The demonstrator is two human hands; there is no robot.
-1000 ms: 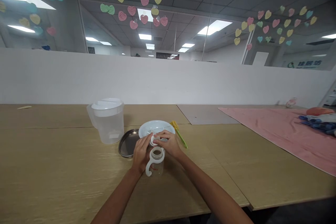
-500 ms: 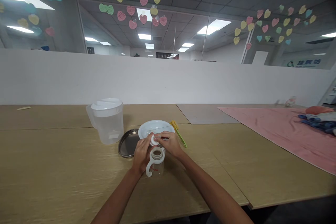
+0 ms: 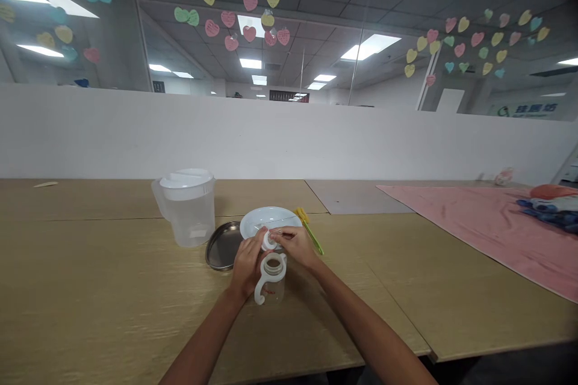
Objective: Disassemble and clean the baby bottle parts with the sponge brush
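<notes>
Between my two hands is a small white bottle cap. My left hand closes on its left side, while the fingertips of my right hand pinch it from the right. Just below stands a clear baby bottle, upright and uncapped, with a white two-handled ring around its neck. Behind the cap is a white plate with a thin straight item across it, too fine to name. A round steel tray lies left of the plate. To its right rests a brush with a yellow head and green handle.
A translucent lidded pitcher stands at the left. A pink cloth covers the right of the wooden table, with a blue and white bundle on it. A flat wooden piece lies far left, near the white partition.
The view has shifted slightly, so everything sits a little further right. Both hands keep the cap above the bottle, with only slight finger movement.
</notes>
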